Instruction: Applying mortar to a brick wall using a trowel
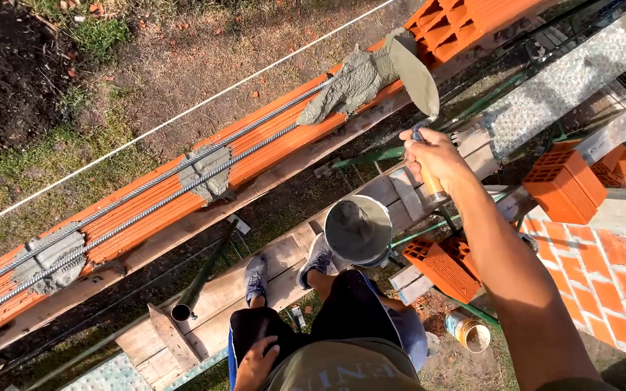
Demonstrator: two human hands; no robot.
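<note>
Mortar, grey and wet, heaped on top of the brick wall where the mortar pile sits at the trowel's tip.

Head view, items as seen:
- Right hand: fist closed round the wooden handle of the trowel. Blade runs up and away from me, its long axis slanting toward the wall; its far end meets the mortar.
- Left hand: flat and open on my thigh, holding nothing, well apart from the wall.
- Bucket: beside my feet on the plank, below the right hand, grey mix inside.
- Two steel bars laid lengthways along the wall, under smaller mortar dabs.
- String line beyond the wall.

Right hand is the nearer to the mortar.
</note>
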